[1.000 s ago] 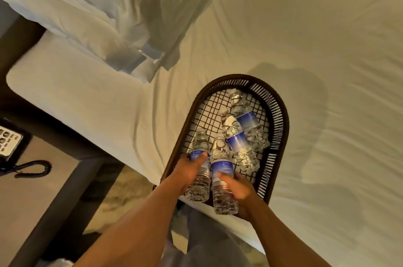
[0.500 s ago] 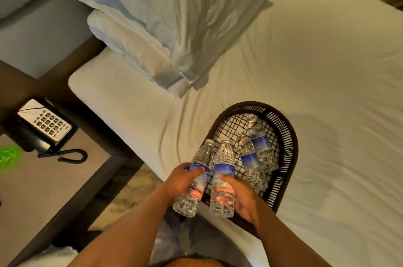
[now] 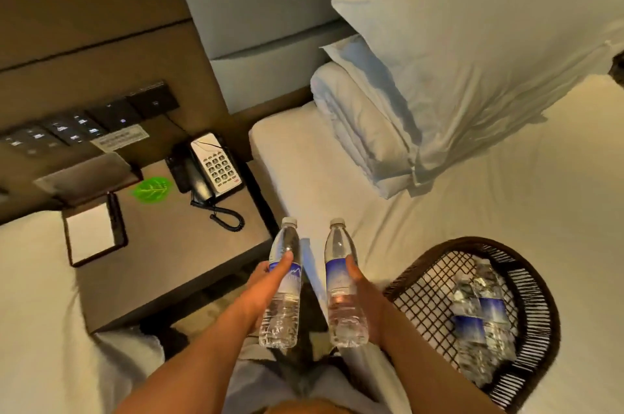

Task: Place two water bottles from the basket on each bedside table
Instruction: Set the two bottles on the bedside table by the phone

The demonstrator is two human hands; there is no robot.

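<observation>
I hold one water bottle (image 3: 283,282) in my left hand (image 3: 265,288) and a second bottle (image 3: 341,285) in my right hand (image 3: 363,292), each hand wrapped around the blue label, caps pointing away from me. Both bottles are in the air over the gap between the bed (image 3: 439,211) and the bedside surface (image 3: 175,244), side by side but apart. To my right the dark woven basket (image 3: 537,309) sits on the bed with more bottles (image 3: 479,319) lying inside. On the surface stand a telephone (image 3: 209,167), a notepad holder (image 3: 93,234) and a green leaf card (image 3: 152,190). Pillows (image 3: 456,75) are stacked at the head of the bed.
</observation>
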